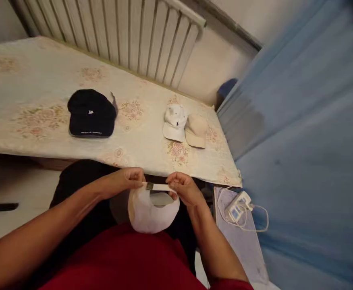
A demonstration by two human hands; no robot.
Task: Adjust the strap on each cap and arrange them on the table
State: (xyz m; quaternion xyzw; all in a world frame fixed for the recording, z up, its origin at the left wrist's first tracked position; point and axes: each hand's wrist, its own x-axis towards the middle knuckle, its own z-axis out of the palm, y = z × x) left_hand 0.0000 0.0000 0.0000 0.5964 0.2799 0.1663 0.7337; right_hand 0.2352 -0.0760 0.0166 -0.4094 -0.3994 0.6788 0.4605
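Note:
I hold a white cap [149, 213] in front of my body, below the near edge of the bed. My left hand [131, 179] pinches the left end of the cap's back strap [160, 187], close to its small metal buckle. My right hand [184, 188] pinches the strap's right end. Both hands are closed on the strap and the cap hangs under them. On the bed lie a black cap [91, 113], a white cap with a dark logo [174, 122] and a beige cap [196, 131].
The bed [28, 80] has a pale flowered cover and a white radiator [134, 32] behind it. A blue curtain [303, 141] fills the right side. A white charger with cable [238, 203] lies on a low grey surface at my right.

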